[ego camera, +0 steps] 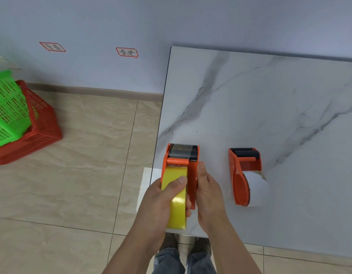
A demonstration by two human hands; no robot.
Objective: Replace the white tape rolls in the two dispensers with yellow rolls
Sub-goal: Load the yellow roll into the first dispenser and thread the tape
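Note:
An orange tape dispenser point(192, 161) is held over the near left corner of the marble table point(270, 107), toothed blade pointing away from me. A yellow tape roll point(177, 202) sits in it. My left hand point(163, 200) wraps the roll, thumb across its top. My right hand point(208, 192) grips the dispenser's right side plate. A second orange dispenser point(242, 175) lies on the table to the right, untouched, with a white tape roll point(258, 188) in it and a torn tape end sticking up.
The table's left edge runs just beside my hands, with beige floor tiles below. A green basket point(7, 107) rests inside a red basket point(40, 123) on the floor at far left. My legs and feet show under the table's front edge.

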